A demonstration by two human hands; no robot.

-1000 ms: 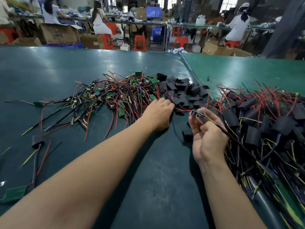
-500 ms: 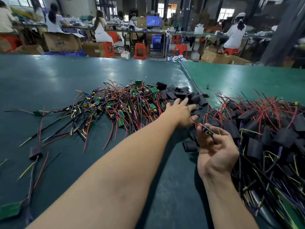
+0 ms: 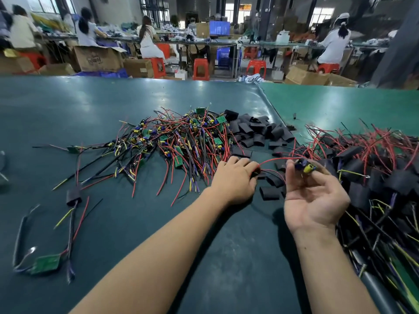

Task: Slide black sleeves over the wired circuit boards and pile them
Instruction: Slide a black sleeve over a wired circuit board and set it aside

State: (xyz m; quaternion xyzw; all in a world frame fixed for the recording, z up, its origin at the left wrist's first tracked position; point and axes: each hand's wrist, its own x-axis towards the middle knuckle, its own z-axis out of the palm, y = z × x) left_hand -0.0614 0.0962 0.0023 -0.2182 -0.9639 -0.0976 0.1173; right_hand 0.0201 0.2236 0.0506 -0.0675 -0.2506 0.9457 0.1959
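Observation:
My right hand (image 3: 315, 196) is palm up and pinches a wired circuit board (image 3: 305, 167) with a yellow capacitor at its fingertips. The board's red wires arc left to my left hand (image 3: 234, 177). That hand lies knuckles up on the table, its fingers curled on a black sleeve (image 3: 255, 174) that is mostly hidden. Behind the hands lies a heap of loose black sleeves (image 3: 256, 132). A tangle of bare boards with red, black and yellow wires (image 3: 181, 141) spreads to the left. A pile of sleeved boards (image 3: 374, 175) fills the right.
Another loose sleeve (image 3: 269, 192) lies between my hands. One sleeved board (image 3: 73, 196) and one bare green board (image 3: 45, 264) lie apart at the left. The dark green table (image 3: 113, 105) meets a lighter green mat (image 3: 340, 103) at the right. Seated workers, boxes and red stools are beyond.
My left hand has drawn back from the sleeve heap toward me, fingers now curled. My right hand has turned palm up and lifted the board slightly.

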